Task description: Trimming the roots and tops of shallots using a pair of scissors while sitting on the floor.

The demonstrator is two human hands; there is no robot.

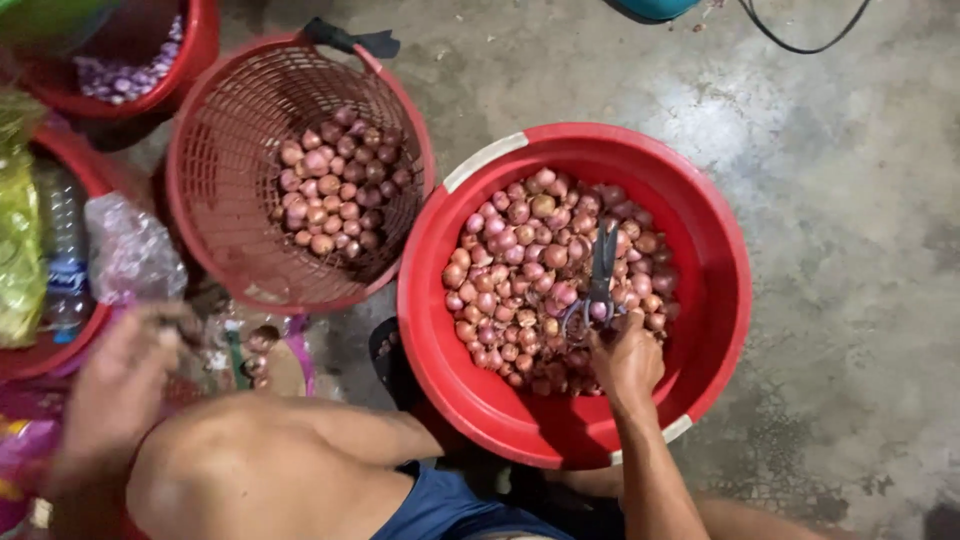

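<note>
1. The right hand [628,362] is reaching down into the red tub [720,330] and resting on the heap of shallots [520,270] near the tub's near side.
2. Its grip is closing around the handles of a pair of scissors [600,275], whose dark blades are pointing away from the person and lying over the shallots.
3. The tub is sitting on the concrete floor [850,200], right in front of the person's knee [240,460].
4. The left hand [120,380] is hovering out to the left, blurred; I cannot tell whether its grip is open or closed, or whether it is holding anything.
5. It is hanging just beside a clear plastic bag [130,250] and over some scraps on the floor.
6. A red mesh basket [230,130] is standing just beside the tub, to its left, holding a smaller pile of shallots.
7. Another red container [200,40] is sitting at the top left corner with pale peeled pieces inside.
8. A plastic bottle [65,260] is lying in a further red bowl at the left edge.
</note>
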